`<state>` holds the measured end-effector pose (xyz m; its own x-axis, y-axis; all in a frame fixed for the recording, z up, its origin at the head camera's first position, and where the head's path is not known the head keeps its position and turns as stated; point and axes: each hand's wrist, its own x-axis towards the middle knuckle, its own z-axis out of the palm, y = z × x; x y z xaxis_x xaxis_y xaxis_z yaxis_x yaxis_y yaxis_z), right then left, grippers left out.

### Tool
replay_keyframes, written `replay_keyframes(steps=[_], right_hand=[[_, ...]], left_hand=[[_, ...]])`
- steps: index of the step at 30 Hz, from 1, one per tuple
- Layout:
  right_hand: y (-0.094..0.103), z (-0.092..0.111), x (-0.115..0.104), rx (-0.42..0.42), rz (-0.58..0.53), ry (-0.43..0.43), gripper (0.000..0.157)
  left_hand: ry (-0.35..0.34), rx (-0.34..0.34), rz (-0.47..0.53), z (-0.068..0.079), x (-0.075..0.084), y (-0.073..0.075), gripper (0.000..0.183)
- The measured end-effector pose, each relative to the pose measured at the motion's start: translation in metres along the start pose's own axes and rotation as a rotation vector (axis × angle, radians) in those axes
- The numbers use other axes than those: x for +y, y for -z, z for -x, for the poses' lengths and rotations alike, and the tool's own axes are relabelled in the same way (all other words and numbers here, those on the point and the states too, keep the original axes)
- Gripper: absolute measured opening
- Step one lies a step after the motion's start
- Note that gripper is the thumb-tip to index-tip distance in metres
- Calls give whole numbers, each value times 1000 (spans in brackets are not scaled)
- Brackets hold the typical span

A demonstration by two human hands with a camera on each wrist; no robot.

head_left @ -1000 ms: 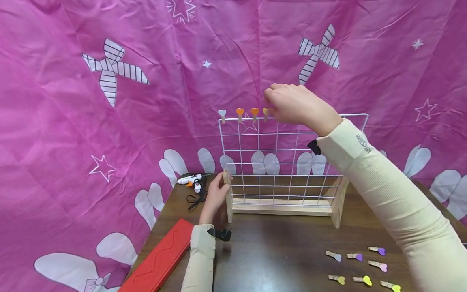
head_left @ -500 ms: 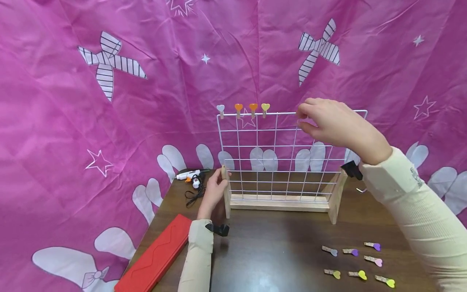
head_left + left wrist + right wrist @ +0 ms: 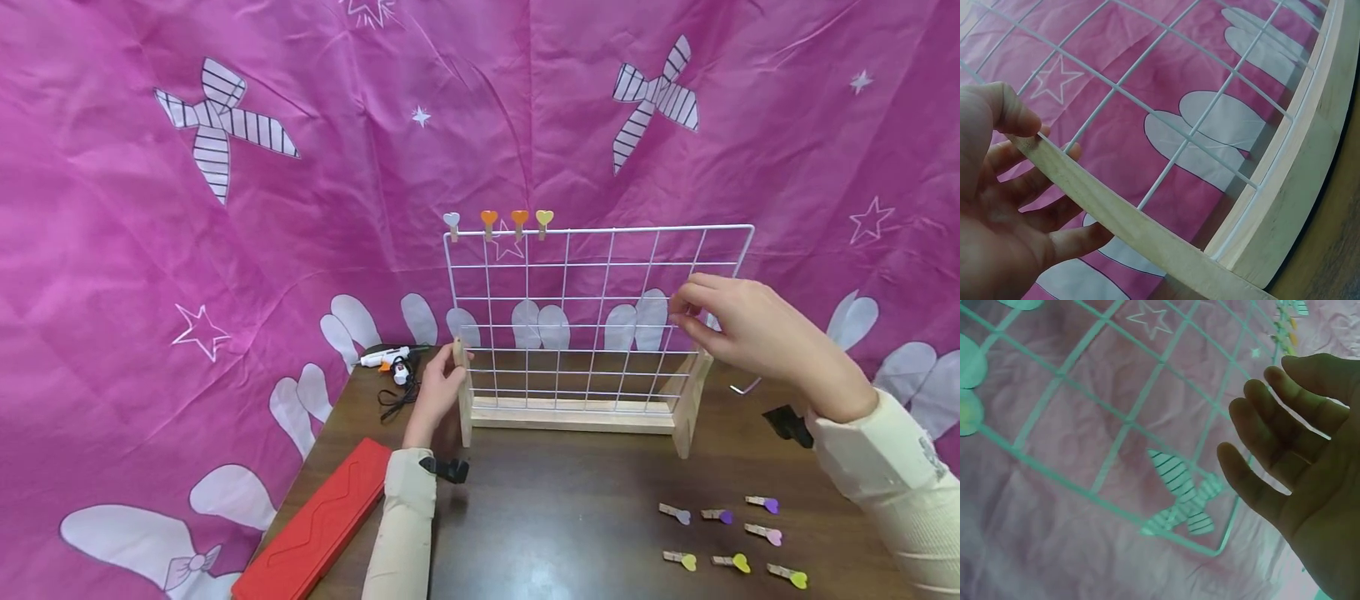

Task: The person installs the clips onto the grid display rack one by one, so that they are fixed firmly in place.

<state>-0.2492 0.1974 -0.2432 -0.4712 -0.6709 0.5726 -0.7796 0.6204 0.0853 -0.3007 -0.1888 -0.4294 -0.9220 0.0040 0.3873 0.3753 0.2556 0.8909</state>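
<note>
A white wire grid [image 3: 637,229] stands upright in a wooden stand [image 3: 570,417]. My left hand [image 3: 437,390] grips its left wooden upright [image 3: 1094,200], thumb on the top end and fingers behind, in the left wrist view. Along the left of the grid's top bar sit heart clothespins: one white [image 3: 451,220], two orange [image 3: 489,218], one yellow [image 3: 544,218]. My right hand [image 3: 757,325] hovers before the grid's right side, fingers loosely bent and holding nothing; the right wrist view shows its bare palm [image 3: 1322,506].
Several heart clothespins, including a pink one [image 3: 763,534] and a yellow one [image 3: 788,576], lie at the table's front right. A red box [image 3: 318,517] lies at the left edge, a glue gun [image 3: 384,358] with black cord behind it. A bent metal key [image 3: 745,387] lies right of the stand.
My right hand has let go of the yellow clothespin on the top bar and moved right and down. The left hand keeps its grip on the upright.
</note>
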Motion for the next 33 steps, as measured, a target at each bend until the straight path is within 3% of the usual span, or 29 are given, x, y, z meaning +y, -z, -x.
replay_keyframes(steps=[6,12,19,23,28,33], right_hand=[[-17,37,8,5,3,2,20],[-36,80,13,-27,-29,-62,25],[-64,138,23,-114,-74,-162,20],[-80,174,30,-201,-98,-246,24],[-95,214,41,-404,-204,-368,14],[-102,238,46,-547,-277,-451,21]], left_hand=[[-10,-15,7,3,15,1,36],[-8,-30,5,2,16,2,36],[5,-22,10,2,16,2,36],[-3,-17,11,2,17,2,39],[-14,-12,7,2,18,1,37],[-23,-13,23,3,17,1,37]])
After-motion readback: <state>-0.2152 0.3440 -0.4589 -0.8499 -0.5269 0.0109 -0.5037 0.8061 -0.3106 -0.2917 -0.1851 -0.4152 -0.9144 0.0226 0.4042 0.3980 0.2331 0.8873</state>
